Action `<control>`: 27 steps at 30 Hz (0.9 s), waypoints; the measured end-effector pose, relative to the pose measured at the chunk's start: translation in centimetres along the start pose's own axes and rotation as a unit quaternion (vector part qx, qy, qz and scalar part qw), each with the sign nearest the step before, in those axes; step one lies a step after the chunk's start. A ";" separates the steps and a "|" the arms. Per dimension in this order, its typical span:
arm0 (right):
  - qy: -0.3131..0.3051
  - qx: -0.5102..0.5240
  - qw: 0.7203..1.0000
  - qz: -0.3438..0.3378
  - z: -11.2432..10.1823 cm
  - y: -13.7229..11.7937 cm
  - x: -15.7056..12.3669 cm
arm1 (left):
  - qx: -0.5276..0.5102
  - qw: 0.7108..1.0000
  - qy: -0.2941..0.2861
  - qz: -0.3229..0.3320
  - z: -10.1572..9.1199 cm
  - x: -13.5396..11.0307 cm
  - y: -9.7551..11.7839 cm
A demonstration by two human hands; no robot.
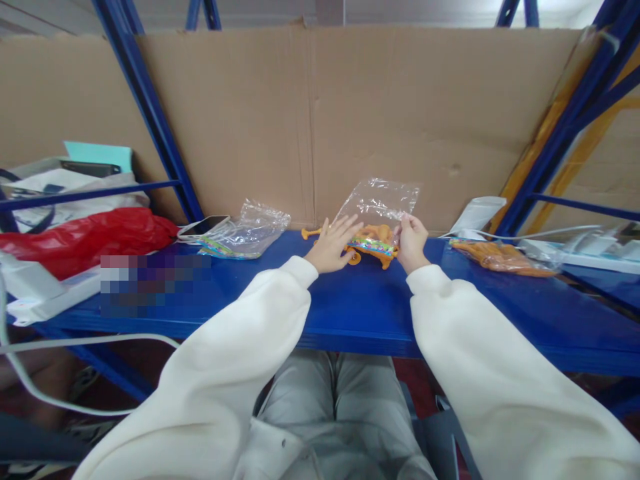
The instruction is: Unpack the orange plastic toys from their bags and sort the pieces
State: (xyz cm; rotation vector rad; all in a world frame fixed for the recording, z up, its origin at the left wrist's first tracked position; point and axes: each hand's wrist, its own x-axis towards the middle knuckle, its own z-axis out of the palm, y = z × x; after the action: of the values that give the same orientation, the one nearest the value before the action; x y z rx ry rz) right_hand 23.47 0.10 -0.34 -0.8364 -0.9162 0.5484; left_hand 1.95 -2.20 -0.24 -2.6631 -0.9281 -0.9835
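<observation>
A clear plastic bag (383, 198) with a colourful printed strip stands in front of me, its transparent film raised toward the cardboard. Orange plastic pieces (379, 233) lie at and behind the strip; I cannot tell which are inside the bag. One orange piece with a knobbed end (311, 233) pokes out on the left. My left hand (334, 244) lies with fingers outstretched over the left side of the orange pieces. Fingers pinched, my right hand (412, 243) grips the bag's right edge.
To the left are another clear bag (260, 230), a phone (204, 227), a red bag (95, 237) and a white power strip (55, 297). A bag of orange pieces (505, 257) lies right, beside another power strip (590, 253). Cardboard (225, 120) walls the back.
</observation>
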 end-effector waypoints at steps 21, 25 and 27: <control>-0.044 0.023 0.992 0.115 0.6 -2.2 -1.7 | 0.194 0.962 0.017 -0.191 -12.2 -6.7 -13.5; -0.037 0.012 0.992 0.121 0.7 -2.4 -1.9 | 0.294 0.901 -0.161 -0.275 -13.0 -9.3 -15.0; -0.041 0.008 0.992 0.122 0.7 -2.4 -1.9 | 0.310 0.868 -0.232 -0.312 -12.7 -9.7 -15.4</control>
State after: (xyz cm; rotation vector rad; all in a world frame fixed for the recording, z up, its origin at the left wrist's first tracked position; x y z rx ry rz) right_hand 22.07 -2.40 0.96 -0.9234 -0.8879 0.8051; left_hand -19.89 0.90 2.43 -2.0679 -1.8924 -0.0199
